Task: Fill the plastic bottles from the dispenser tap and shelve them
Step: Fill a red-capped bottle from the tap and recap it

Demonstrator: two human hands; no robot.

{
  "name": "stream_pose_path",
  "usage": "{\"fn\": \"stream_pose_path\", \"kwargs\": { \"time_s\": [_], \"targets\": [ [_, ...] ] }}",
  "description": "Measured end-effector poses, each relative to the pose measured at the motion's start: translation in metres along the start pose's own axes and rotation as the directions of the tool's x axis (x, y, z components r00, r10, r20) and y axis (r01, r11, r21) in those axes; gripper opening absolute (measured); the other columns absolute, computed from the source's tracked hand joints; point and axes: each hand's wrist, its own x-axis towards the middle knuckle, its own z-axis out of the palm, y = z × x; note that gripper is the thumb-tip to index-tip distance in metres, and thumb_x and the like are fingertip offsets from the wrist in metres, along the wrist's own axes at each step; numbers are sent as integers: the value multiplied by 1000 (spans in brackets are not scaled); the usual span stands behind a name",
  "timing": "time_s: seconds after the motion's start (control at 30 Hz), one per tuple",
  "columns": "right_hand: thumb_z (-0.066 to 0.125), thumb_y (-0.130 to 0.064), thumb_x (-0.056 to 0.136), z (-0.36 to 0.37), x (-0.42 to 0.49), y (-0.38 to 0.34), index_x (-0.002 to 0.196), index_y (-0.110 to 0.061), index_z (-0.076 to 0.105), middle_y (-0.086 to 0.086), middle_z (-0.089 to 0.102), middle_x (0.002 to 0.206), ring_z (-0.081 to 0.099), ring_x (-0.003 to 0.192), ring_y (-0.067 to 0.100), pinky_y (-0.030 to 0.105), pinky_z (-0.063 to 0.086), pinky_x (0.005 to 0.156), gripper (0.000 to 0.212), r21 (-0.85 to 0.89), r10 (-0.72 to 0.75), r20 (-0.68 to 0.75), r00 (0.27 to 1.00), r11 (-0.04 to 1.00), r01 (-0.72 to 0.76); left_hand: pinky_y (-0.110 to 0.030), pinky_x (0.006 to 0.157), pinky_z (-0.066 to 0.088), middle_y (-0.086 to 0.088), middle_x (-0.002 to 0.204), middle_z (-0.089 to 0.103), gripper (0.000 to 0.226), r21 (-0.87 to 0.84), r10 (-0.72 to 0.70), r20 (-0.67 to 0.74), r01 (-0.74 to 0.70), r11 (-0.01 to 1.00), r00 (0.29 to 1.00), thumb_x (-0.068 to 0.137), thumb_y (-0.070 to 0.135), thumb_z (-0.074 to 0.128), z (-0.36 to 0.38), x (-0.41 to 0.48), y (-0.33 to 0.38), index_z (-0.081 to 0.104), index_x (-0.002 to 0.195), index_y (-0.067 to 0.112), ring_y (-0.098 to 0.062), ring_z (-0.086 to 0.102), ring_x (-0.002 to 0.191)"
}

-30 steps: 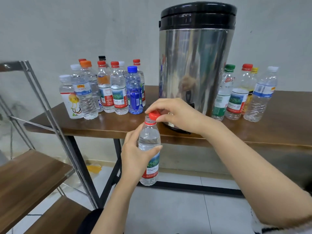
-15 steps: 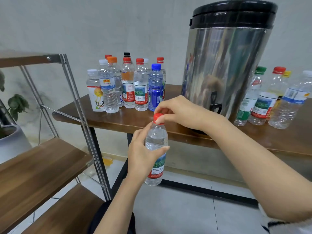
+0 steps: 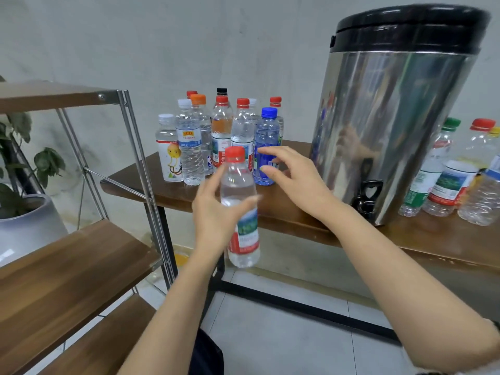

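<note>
Left hand (image 3: 213,220) grips the bottle (image 3: 239,185) at centre frame, fingers curled round its label, holding it upright in the air before the table (image 3: 284,215) edge. It looks full. Right hand (image 3: 292,180) hangs open just right of the red cap (image 3: 234,154), touching nothing. Shelving seems next: keep the bottle upright, clear the steel post (image 3: 147,185), and stand it well back on the wooden shelf (image 3: 67,255) at lower left.
</note>
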Motion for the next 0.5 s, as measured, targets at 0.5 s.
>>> {"fn": "stream_pose_path", "kwargs": {
  "time_s": [0.5],
  "targets": [
    [52,-31,101,89,13,81,141,-25,48,-4,50,142,43,127,18,31,42,96,41,-219,293,-25,956,931,-291,-33,94,43,-4,144,46,86,420,126,-220,-23,907,967,77,43,80,12,143,-24,37,150,32,-24,46,131]
  ]
}}
